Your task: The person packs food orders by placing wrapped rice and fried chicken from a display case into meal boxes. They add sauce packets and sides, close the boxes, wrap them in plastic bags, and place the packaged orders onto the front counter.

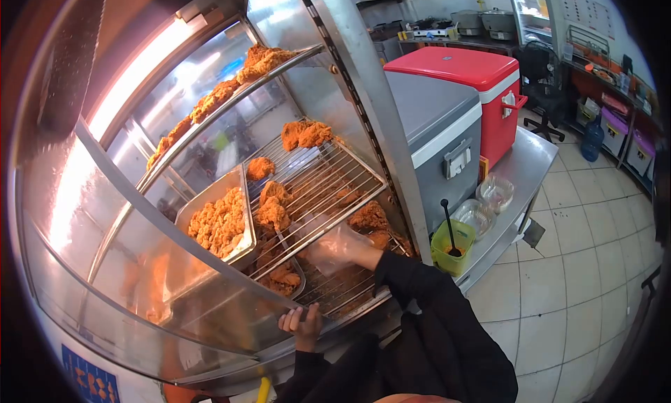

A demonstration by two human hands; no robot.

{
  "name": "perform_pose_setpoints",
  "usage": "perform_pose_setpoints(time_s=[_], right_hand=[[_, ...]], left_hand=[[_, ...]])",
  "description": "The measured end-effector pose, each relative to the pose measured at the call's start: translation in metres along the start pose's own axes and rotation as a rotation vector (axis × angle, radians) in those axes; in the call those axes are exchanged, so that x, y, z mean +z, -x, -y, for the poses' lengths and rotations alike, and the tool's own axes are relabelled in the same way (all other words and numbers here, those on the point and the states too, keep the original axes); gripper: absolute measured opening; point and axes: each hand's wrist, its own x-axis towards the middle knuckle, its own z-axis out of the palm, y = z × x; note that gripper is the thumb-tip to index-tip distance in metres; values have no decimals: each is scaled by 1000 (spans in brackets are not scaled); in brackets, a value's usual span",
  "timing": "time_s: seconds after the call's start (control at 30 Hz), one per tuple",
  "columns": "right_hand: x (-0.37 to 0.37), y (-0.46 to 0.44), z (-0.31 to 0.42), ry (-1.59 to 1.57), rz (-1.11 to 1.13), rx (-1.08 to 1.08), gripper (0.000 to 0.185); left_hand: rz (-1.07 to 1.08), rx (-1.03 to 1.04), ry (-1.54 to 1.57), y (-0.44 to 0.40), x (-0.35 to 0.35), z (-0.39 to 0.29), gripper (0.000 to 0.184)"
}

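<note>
My left hand (300, 324) is closed round the lower metal edge of the curved glass panel (203, 260). Inside the warming cabinet, my right hand (332, 248), in a clear plastic glove, reaches under the front of the upper wire rack (318, 186). The rack bars and blur hide its fingers. Near it lie fried chicken pieces (369, 216) on the lower rack and others (282, 279) at a metal scoop or tray. More pieces (274, 204) rest on the upper rack, beside a metal tray (246, 225) of small fried bits (218, 223).
A top shelf (279, 66) holds more chicken. Right of the cabinet post (370, 103), a grey cooler (440, 120), a red cooler (458, 64), a green container (454, 244) with a black-handled utensil and clear plastic containers (475, 218) stand on a metal table (525, 169).
</note>
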Motion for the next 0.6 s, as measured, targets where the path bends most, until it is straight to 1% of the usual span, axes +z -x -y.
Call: perform_pose_setpoints(time_s=[0.03, 0.07, 0.3, 0.47, 0.53, 0.6], right_hand=[[-16, -12, 9, 175, -109, 42, 41], [-17, -19, 8, 232, -122, 68, 40], [-23, -26, 5, 295, -38, 88, 33], [-50, -27, 54, 321, -12, 56, 30], [-73, -24, 80, 198, 83, 44, 29], [-110, -25, 106, -206, 469, 192, 25]], left_hand=[[-6, -1, 5, 2, 0, 2, 19], [-9, -4, 9, 4, -1, 3, 19], [-2, -7, 17, 1, -11, 13, 20], [0, -45, 52, 5, -17, 22, 19], [-4, -52, 64, 8, -18, 25, 19], [-19, -58, 80, 13, -18, 29, 18]])
